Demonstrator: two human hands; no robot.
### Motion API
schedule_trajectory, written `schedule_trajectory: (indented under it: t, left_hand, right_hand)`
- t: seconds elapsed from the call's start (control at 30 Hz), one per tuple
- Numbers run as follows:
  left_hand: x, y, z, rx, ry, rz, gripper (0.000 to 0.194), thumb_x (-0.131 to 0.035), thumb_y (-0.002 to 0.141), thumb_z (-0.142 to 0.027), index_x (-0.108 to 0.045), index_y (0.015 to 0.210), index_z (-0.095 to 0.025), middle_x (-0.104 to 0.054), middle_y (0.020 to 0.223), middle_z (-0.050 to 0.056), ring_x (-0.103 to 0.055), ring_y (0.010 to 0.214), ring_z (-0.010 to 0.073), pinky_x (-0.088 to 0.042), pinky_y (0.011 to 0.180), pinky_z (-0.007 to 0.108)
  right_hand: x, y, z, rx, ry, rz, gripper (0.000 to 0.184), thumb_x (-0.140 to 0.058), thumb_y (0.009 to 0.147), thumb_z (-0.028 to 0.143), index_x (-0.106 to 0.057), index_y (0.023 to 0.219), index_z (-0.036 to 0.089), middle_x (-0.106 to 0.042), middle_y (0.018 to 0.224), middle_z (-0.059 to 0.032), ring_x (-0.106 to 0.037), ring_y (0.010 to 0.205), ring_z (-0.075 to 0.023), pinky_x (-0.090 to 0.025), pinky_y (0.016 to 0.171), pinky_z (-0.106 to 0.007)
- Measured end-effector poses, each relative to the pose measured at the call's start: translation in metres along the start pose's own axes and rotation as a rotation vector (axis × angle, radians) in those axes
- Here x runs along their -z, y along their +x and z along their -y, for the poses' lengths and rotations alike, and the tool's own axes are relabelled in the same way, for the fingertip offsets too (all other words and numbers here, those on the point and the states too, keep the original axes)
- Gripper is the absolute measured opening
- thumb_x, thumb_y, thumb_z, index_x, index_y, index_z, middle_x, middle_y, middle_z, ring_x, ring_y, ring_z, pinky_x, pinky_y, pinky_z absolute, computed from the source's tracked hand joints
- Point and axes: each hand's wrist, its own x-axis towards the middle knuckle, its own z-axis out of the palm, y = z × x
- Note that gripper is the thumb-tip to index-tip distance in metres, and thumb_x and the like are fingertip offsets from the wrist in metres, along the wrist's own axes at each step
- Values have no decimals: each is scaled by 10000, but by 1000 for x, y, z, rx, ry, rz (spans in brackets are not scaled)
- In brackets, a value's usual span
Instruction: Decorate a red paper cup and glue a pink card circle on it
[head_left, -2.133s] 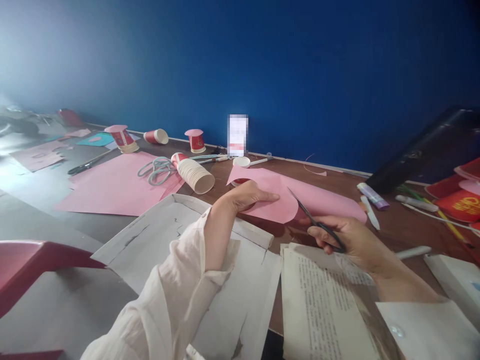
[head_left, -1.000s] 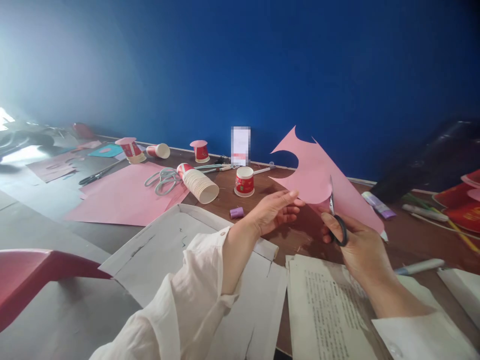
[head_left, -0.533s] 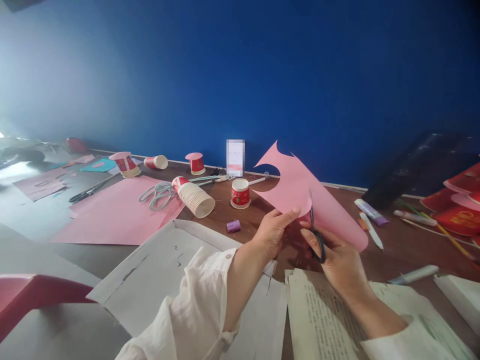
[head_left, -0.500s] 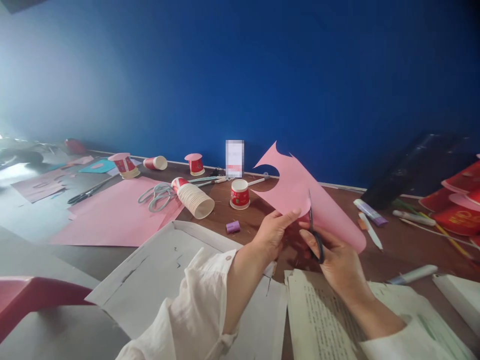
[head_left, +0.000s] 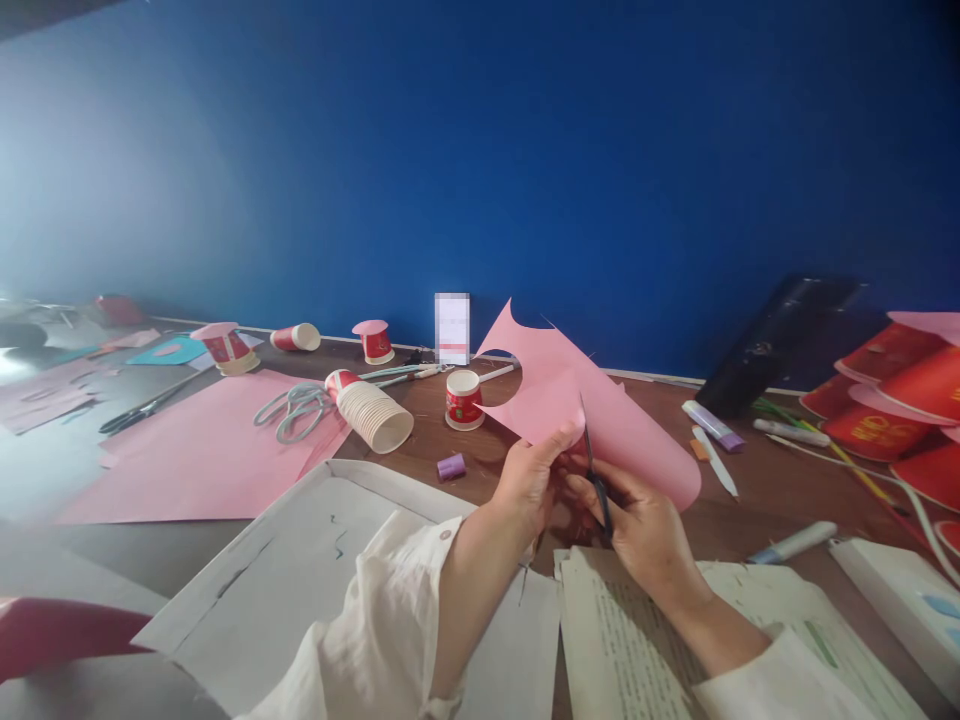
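Although hazy at far left, distinct enough to make out pink scraps (head_left: pixel 45 400) and a blue sheet (head_left: pixel 186 348). At the lower left edge, part of a curved red thing (head_left: pixel 67 637). Next, near the wall (head_left: pixel 562 180), a red cup (head_left: pixel 225 352) topped with a pink disc and, in front, pink paper (head_left: pixel 202 460) lying flat, with a grey cord (head_left: pixel 292 407) looped at the right-hand end. Farther along, a cup on its side (head_left: pixel 295 339), then a second disc-topped cup (head_left: pixel 376 345). In the foreground, a white tray (head_left: pixel 270 560) with dark marks, partly under the left sleeve (head_left: pixel 375 620). Beyond the tray, on the brown desk (head_left: pixel 421 462), a stack of cups (head_left: pixel 367 410) lying down. Close to the wall, an upright phone (head_left: pixel 452 328), screen blurred out; in front, a lone cup (head_left: pixel 464 405), standing, and nearer still, a purple cap (head_left: pixel 451 467).

At centre, the left hand (head_left: pixel 526 480), grip closed on the lower edge of the pink sheet (head_left: pixel 574 390), thumb on top. Raised above the desk, that sheet, with curved bites out of the left side and the right side curled over. Just beside the left thumb, scissors (head_left: pixel 602 500) at the sheet's edge, gripped in the right hand (head_left: pixel 651 535); parting of the blades impossible to tell. Below, printed pages (head_left: pixel 622 635). Farther right, a glue stick (head_left: pixel 712 426), a white pen (head_left: pixel 716 465) and, nearer, a marker (head_left: pixel 799 542). Behind, a tilted black thing (head_left: pixel 772 350); at far right, red cups (head_left: pixel 885 430) with pink discs.
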Motion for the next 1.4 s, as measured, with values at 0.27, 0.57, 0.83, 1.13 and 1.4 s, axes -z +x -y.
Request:
schedule_trajectory:
  t: [0.27,0.57,0.83,1.13,1.4]
  left_hand:
    - [-2,-3,-5,4,29,-55,424,-841,611,-439,-603,810,-151,-633,589,18,-571,411,171,-440,360,278]
    - [6,3,-3,42,65,-53,381,-804,665,-401,-623,861,-129,-654,612,47,-629,452,222,-503,414,333]
    - [6,2,-5,25,62,-73,343,-790,687,-346,-639,902,-126,-677,653,60,-642,505,209,-510,452,316]
    - [-1,-4,-11,20,72,-131,318,-824,646,-338,-628,796,-136,-634,622,21,-619,536,172,-469,487,278]
    - [2,-2,-11,37,109,-128,348,-833,625,-381,-618,763,-145,-597,579,3,-548,469,133,-376,435,252]
  right_hand:
    - [2,-1,1,-27,28,73,502,-722,787,511,-724,1214,248,-635,638,14,-558,557,-161,-510,519,-279]
    - [8,-1,9,-47,-39,70,544,-701,773,598,-759,1161,222,-670,629,-1,-616,565,-179,-560,553,-308]
    - [11,-1,15,-71,-16,74,579,-714,741,626,-770,1118,190,-647,611,0,-583,555,-157,-531,539,-282]
    - [13,0,9,-96,18,29,578,-767,682,605,-788,1090,197,-631,615,3,-555,557,-150,-515,524,-278]
    - [13,0,14,-161,39,12,569,-833,603,544,-797,1055,199,-572,542,25,-510,501,-132,-414,425,-245]
